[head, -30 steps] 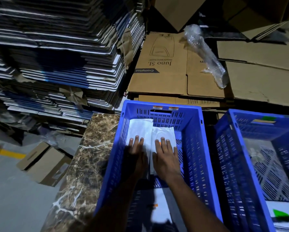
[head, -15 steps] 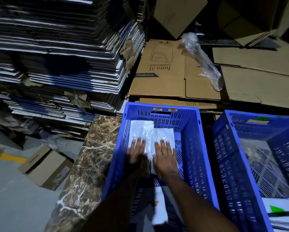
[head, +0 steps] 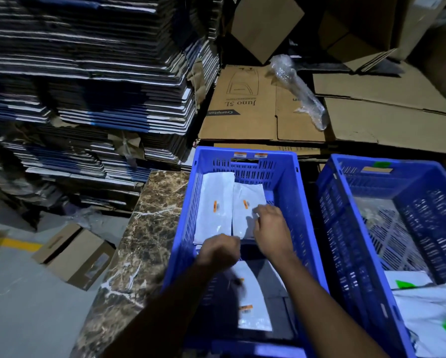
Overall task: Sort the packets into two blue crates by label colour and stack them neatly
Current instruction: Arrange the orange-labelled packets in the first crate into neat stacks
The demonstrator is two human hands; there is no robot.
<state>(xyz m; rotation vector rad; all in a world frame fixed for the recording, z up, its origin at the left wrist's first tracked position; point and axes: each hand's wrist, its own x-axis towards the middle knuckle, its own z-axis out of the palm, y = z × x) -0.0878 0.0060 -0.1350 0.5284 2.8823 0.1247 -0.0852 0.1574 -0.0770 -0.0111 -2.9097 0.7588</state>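
head view: two orange-label packets (head: 215, 202) lie side by side, edges touching, at the far end of the left blue crate (head: 289, 187) on the marble counter (head: 149, 228). left hand (head: 218, 250) hovers at their near edge, grip curled, seemingly holding nothing; right hand (head: 271, 232) rests relaxed on the right packet. to do this well, press flat and square the near edges; green-label packets (head: 433, 311) sit in the right crate (head: 346, 182)

Two bare forearms, no sleeves visible. Left hand (head: 218, 250) and right hand (head: 271, 232) bare: no gloves, rings, watch or bands visible. Short nails on right fingers (head: 264, 210).
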